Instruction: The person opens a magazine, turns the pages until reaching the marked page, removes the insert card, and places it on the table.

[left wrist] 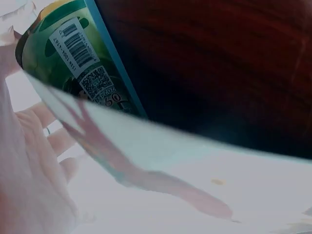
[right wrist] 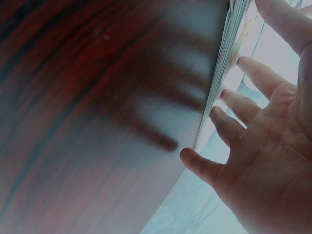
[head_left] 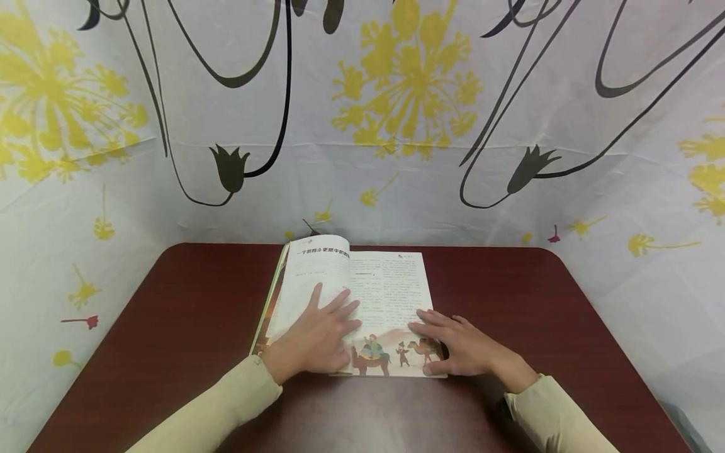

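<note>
A magazine (head_left: 391, 289) lies spread on the dark red-brown table, with printed text and a drawing of people and camels along the lower right page. My left hand (head_left: 320, 333) rests across the left page near the fold, fingers spread. In the left wrist view, a green cover (left wrist: 58, 53) with a barcode shows behind a curving page, beside the left hand (left wrist: 34, 146). At the magazine's right edge, my right hand (head_left: 464, 346) has its fingers spread over the page. The right wrist view shows the right hand (right wrist: 263, 131) with its fingertips along the stacked page edges (right wrist: 222, 68).
The table (head_left: 187, 321) has rounded far corners. Behind it and at both sides hangs white cloth (head_left: 408, 207) printed with yellow flowers and dark curling stems. The magazine lies near the middle of the table, towards its far edge.
</note>
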Motion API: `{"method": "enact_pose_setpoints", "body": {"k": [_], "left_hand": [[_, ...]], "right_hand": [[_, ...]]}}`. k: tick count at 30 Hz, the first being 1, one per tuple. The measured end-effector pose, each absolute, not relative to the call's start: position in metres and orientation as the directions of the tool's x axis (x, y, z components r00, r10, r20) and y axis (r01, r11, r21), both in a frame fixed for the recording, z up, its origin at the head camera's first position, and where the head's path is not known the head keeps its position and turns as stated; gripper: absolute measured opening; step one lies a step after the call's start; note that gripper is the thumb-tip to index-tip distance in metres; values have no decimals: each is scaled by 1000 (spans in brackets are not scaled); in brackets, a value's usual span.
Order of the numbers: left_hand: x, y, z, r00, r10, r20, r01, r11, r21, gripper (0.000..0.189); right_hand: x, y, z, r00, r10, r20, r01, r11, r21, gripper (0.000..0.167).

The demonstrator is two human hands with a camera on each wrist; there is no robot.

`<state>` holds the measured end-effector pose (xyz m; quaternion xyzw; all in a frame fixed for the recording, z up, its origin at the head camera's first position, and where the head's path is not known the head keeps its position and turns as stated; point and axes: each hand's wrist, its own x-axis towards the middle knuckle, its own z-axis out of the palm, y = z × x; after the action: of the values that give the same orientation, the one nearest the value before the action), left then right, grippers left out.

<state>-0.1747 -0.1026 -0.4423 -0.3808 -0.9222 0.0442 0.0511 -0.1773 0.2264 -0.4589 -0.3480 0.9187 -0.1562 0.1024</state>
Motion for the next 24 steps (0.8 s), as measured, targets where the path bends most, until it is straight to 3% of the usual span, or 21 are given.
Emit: {"method": "enact_pose_setpoints", "body": {"k": [12, 24], "left_hand": [[-176, -104, -444, -720, 688, 86, 684, 725, -78, 41], [-176, -104, -445, -764, 645, -9, 645, 763, -40, 47]], "right_hand": [[-178, 227, -458, -736, -671, -89, -603, 709, -366, 77], [-180, 230, -459, -711, -698, -88, -623, 683, -381, 82]]}}
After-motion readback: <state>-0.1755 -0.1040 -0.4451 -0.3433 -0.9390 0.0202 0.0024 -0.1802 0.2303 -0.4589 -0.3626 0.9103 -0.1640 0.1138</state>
